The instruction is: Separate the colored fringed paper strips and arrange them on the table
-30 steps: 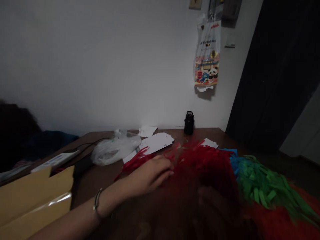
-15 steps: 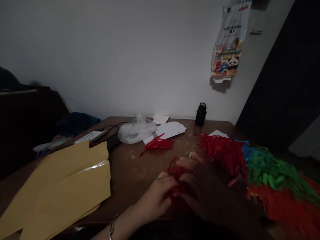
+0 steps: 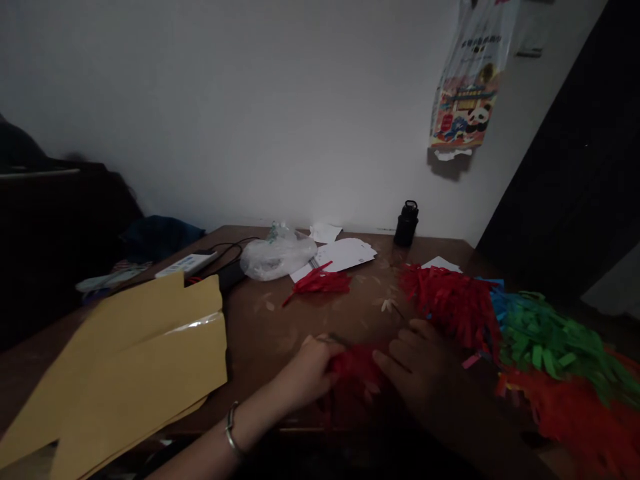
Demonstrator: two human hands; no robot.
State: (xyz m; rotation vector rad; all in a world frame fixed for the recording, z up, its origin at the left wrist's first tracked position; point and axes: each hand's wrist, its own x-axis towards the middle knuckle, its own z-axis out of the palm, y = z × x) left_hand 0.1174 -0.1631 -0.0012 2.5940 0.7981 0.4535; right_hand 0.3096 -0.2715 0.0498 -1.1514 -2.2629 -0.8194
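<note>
**Two hands on a red bundle at the near edge**

Head view: the left hand (image 3: 311,373) has its grip closed on a red bundle (image 3: 356,370) of paper strips. The bundle lies at the near edge of the tabletop (image 3: 273,327), about midway along it. A bracelet (image 3: 231,430) circles the left wrist. The right hand (image 3: 420,377) touches the bundle from the other side with its fingers laid out toward it. Whether its grip is closed on the paper I cannot tell (the light is dim there).

Just beyond the right hand, toward the right edge, lies a red fringe (image 3: 450,300). A blue fringe (image 3: 497,303) and a green fringe (image 3: 545,340) follow it further right. An orange fringe (image 3: 575,417) lies at the near right corner.

At the near left corner, brown envelopes (image 3: 135,360) overlap one another and stick out past the edge. A small heap of red strips (image 3: 320,281) sits mid-tabletop, well apart from both hands.

Along the far edge stand:
- a plastic bag (image 3: 277,257)
- white sheets (image 3: 347,253), just beside the bag
- a black bottle (image 3: 406,223), upright

A remote (image 3: 186,264) lies near the far left corner.
</note>
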